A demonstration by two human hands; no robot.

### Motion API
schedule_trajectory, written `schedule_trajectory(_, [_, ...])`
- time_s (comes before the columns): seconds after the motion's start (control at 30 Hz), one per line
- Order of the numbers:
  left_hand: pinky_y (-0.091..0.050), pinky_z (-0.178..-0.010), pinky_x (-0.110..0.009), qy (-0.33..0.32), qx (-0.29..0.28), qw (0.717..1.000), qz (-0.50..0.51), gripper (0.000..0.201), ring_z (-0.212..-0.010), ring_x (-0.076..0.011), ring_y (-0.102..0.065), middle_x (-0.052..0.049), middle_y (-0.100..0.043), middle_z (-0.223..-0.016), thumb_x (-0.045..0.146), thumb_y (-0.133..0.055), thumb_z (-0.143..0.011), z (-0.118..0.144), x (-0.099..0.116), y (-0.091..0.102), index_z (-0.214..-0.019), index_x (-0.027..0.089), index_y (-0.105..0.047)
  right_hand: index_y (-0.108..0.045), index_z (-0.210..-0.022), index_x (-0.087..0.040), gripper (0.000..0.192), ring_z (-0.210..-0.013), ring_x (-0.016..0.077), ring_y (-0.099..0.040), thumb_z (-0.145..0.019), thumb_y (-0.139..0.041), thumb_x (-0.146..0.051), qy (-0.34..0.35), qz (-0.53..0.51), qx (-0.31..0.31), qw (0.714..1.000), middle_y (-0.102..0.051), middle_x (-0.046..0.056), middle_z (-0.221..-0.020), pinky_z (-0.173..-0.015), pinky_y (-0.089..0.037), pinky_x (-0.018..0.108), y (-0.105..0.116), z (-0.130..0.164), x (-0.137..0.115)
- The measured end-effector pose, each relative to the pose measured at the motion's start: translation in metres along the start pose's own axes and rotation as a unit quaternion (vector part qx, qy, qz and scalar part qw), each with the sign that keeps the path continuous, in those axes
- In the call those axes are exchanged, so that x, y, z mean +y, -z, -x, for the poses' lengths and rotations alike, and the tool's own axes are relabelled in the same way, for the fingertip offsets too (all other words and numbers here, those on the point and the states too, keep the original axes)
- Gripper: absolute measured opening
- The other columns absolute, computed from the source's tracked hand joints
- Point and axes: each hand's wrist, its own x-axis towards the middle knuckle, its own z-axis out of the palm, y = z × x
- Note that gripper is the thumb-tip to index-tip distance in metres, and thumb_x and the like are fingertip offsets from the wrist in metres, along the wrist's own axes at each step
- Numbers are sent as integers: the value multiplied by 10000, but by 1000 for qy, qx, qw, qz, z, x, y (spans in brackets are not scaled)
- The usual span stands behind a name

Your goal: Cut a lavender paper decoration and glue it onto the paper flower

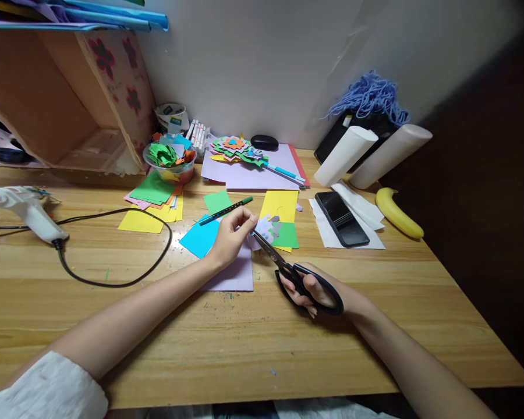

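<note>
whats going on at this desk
A person is cutting a small lilac paper shape with black scissors in the right hand, while the left hand pinches the paper. Coloured sheets, a green pencil, a glue gun, a phone and a banana lie on the wooden desk.

Wooden desk [375, 326] set against a plain white wall [266, 58]. Open wooden shelf unit [70, 105] at left, flower-patterned side panel. Right side of room left dark.

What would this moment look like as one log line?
left hand: holds lilac paper piece | right hand: black scissors cutting it | desk
</note>
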Motion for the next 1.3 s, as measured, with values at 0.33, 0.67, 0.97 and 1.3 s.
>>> schedule_trajectory(0.33, [-352, -676, -265, -47, 31, 997, -51, 131, -733, -138, -433, -6, -465, -799, 329, -542, -832, 2, 3, -1, -842, 198, -530, -414, -727, -175, 694, -321, 29, -298, -617, -363, -858, 26, 8, 9, 1000, -356, -93, -479, -280, -331, 150, 6, -2, 10])
schedule_trajectory(0.67, [-331, -686, -269, -60, 24, 989, -133, 135, -725, -146, -416, 1, -471, -744, 281, -548, -823, 2, 8, -1, -726, 189, -530, -395, -736, -189, 694, -314, 38, -319, -585, -369, -866, 23, -11, 55, 998, -376, -95, -478, -293, -361, 161, 10, -2, 17])
schedule_trajectory(0.97, [-337, -633, -254, 0, 2, 999, -41, 230, -671, -126, -407, 17, -448, -687, 351, -546, -828, 2, 3, -2, -687, 181, -481, -394, -740, -188, 728, -328, 38, -327, -557, -337, -890, 6, -15, 39, 999, -382, -90, -490, -305, -379, 165, 10, -2, 19])
schedule_trajectory(1.3, [-346, -597, -240, 2, 0, 999, -39, 249, -645, -117, -410, 14, -456, -668, 361, -563, -814, 3, 3, -3, -664, 177, -487, -404, -763, -188, 737, -351, 51, -354, -556, -308, -889, 22, -25, 31, 999, -382, -84, -508, -337, -414, 183, 8, -2, 21])
